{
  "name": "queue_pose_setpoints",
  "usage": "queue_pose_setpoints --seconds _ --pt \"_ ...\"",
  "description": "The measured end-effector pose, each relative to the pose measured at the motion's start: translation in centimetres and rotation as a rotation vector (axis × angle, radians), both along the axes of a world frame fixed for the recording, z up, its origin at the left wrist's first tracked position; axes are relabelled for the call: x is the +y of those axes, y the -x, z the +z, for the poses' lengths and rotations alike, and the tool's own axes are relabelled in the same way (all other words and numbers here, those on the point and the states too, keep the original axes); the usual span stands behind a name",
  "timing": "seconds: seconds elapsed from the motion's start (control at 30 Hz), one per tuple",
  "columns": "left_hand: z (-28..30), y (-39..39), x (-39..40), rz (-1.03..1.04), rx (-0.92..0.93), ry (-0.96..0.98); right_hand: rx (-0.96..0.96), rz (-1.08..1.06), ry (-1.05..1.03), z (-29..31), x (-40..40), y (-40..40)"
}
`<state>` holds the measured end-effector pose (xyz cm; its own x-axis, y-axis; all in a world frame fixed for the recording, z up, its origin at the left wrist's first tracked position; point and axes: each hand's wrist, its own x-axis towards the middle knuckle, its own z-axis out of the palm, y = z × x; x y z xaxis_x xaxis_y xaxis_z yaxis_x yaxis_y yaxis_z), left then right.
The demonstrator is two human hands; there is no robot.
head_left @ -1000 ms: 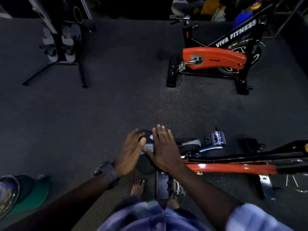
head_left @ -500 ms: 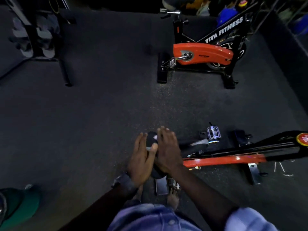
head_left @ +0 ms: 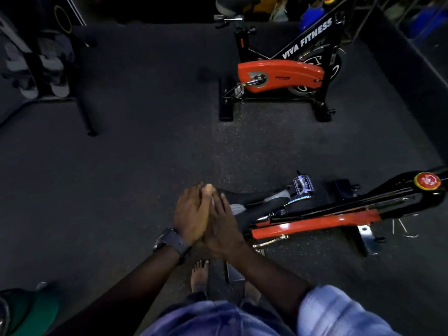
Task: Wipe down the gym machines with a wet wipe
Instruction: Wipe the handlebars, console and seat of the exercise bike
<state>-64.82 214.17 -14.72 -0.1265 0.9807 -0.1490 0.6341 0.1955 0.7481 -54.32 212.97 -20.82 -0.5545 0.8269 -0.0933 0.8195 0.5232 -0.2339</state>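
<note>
Orange and black, the near exercise bike [head_left: 315,221] stands just in front of the person, its orange frame bar running off to the right and its black saddle [head_left: 244,200] pointing left toward the hands. The left hand [head_left: 191,212] and the right hand [head_left: 223,229] are pressed flat together, palm to palm, fingers straight and closed, directly over the rear end of that saddle. A small pale sliver [head_left: 212,200] shows between the fingers near their tips; it may be the wet wipe, but it is too small to tell for sure. A dark watch [head_left: 172,241] sits on the left wrist. Beyond the saddle, a metal pedal [head_left: 303,185] sticks up from the bike, and a red knob [head_left: 427,181] caps its far right end. Below the hands, a bare foot [head_left: 200,272] rests on the dark speckled floor [head_left: 145,166] beside the bike's base. Well beyond the near bike stands a second bike [head_left: 281,73] lettered "VIVA FITNESS", upright, with an orange cover. Far to the left of that is a black stand [head_left: 43,66], blurred.
</note>
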Motion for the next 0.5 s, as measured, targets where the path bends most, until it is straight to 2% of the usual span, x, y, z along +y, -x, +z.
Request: queue_pose_setpoints --seconds 0.07,0.1,0.13,0.2,0.27,0.4,0.5 --pt "0.5 0.0 0.0 0.008 -0.031 -0.009 0.009 0.161 -0.056 0.2 0.2 -3.3" --pt "0.8 -0.2 0.0 0.007 -0.026 -0.011 -0.011 0.176 -0.062 0.4 1.0 -5.2" --pt "0.9 -0.4 0.0 0.006 -0.013 0.001 -0.038 0.128 -0.055 0.8 2.1 -6.8" --pt "0.7 -0.7 -0.1 -0.001 0.000 0.036 -0.065 -0.120 -0.034 1.4 4.5 -8.9" --pt "0.5 -0.8 -0.1 -0.014 -0.006 0.014 -0.056 -0.262 0.009 1.7 5.0 -7.4" --pt "0.1 -0.2 0.2 -0.005 -0.053 -0.033 0.145 -0.108 0.065 0.9 2.1 -1.2" --pt "-0.2 0.3 0.5 0.007 -0.104 -0.008 0.263 -0.037 0.076 1.1 2.5 -2.8"
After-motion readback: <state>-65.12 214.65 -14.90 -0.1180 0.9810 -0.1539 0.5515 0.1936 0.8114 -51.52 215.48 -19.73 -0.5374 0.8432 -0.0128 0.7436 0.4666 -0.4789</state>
